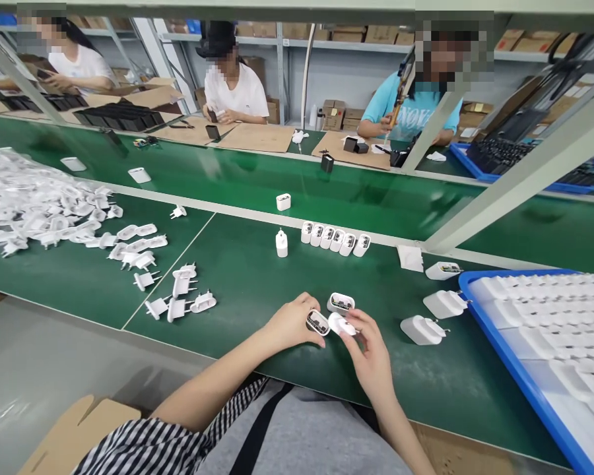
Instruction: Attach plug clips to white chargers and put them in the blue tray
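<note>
Left hand point(291, 324) has its grip on an open charger shell point(318, 322); right hand point(369, 353) pinches a white plug cap point(341, 324) against it, above the green tabletop point(257, 277)

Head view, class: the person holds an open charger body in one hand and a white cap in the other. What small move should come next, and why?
Probably bring the white cap in the right hand onto the open charger body held by the left hand: they sit almost touching, and the body's open end shows its insides.
</note>
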The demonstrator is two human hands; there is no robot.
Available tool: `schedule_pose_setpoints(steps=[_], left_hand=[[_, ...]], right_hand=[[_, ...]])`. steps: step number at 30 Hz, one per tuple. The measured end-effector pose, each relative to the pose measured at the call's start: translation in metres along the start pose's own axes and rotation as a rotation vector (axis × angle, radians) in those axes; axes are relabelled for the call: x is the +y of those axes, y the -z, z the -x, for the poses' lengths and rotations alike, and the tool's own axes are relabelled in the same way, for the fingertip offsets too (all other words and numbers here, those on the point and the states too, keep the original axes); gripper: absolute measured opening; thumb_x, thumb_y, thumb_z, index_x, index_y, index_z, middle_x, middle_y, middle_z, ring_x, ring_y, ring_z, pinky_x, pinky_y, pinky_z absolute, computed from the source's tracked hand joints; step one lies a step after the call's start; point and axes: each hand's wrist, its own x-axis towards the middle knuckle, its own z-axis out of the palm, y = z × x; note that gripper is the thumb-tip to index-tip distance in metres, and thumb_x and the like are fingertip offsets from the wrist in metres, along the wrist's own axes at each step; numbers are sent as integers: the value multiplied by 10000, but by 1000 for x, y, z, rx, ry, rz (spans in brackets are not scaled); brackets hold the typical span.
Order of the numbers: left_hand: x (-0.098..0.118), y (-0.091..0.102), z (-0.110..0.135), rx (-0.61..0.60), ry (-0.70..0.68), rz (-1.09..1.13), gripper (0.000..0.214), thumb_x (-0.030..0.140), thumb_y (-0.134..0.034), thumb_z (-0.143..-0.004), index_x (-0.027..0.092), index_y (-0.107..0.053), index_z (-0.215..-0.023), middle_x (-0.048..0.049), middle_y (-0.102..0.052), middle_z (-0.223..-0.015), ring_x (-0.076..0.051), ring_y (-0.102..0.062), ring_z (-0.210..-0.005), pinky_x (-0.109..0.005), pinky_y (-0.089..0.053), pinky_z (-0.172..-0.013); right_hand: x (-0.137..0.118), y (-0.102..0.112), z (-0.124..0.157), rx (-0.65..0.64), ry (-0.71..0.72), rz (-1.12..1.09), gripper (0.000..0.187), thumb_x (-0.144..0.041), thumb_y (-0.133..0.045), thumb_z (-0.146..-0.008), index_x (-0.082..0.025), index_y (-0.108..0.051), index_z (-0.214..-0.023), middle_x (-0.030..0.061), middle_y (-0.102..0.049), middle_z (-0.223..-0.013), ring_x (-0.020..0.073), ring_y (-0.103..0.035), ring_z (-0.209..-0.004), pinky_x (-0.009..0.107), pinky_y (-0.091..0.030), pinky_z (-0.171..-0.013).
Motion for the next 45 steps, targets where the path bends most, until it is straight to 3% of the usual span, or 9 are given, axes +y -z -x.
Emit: schedule_pose_setpoints(steps=[3,8,17,22,26,32,38,42,45], left_hand=[[3,-13,7,83,105,7,434,410,-667,-436,158,-504,-751,-3,-495,-768,-151,-502,-652,-264,-411,-591],[1,-16,13,66,19,228,402,298,-620,-549,207,-490,-918,18,-526,-861,-72,-489,-558,-194,-414,-549],[3,-14,20,92,-45,42,336,325,-481,-706,210,-493,-1022,-21,-561,-1003,-121,-553,-768,-216,-427,-701],[25,5,16,-119,72,-307,373,339,-462,-724,146,-482,-1042,-90,-607,-883,-212,-574,-769,-298,-444,-653],[43,27,1,-352,110,-420,347,363,-566,-633,122,-577,-882,-106,-625,-764,-243,-580,-726,-298,-443,-611],[56,31,-20,-542,179,-488,303,249,-678,-515,97,-607,-767,-116,-616,-775,-226,-578,-714,-253,-435,-578],[30,28,10,-268,55,-387,384,400,-557,-626,202,-530,-954,-60,-584,-852,-218,-538,-797,-277,-431,-612],[-9,53,49,142,475,-559,381,212,-501,-683,234,-441,-1059,-80,-500,-1019,-224,-465,-908,-277,-420,-642],[-37,70,72,209,801,-654,347,69,-394,-692,172,-470,-1015,-103,-503,-981,-228,-464,-891,-293,-414,-636]], right_hand=[[-3,-4,2,-22,126,215,143,-251,-482,-710,-215,-569,-817,52,-555,-913,166,-514,-864,320,-416,-766],[-6,-8,-3,-67,264,368,189,-242,-428,-747,-228,-588,-844,44,-579,-915,157,-526,-849,302,-431,-747],[-20,6,-20,-373,227,524,235,-207,-457,-734,-181,-577,-934,40,-612,-936,160,-546,-859,281,-419,-755],[-38,8,-35,-597,104,655,265,-160,-494,-697,-185,-572,-949,44,-585,-1004,181,-535,-897,267,-402,-739],[-56,6,-48,-753,-22,775,205,-158,-492,-677,-205,-612,-836,38,-643,-839,197,-573,-787,249,-400,-607],[-58,2,-53,-798,-56,841,183,-129,-462,-659,-206,-617,-719,32,-645,-726,180,-577,-710,219,-357,-532],[-47,14,-42,-726,-34,801,215,-199,-468,-649,-222,-594,-822,34,-634,-862,196,-577,-756,256,-405,-610],[-16,52,-32,-572,-154,874,216,-319,-461,-632,-250,-591,-791,40,-650,-720,222,-596,-628,295,-437,-539],[9,89,-25,-384,-193,895,267,-459,-434,-604,-278,-566,-751,45,-630,-618,236,-578,-523,336,-438,-477]])
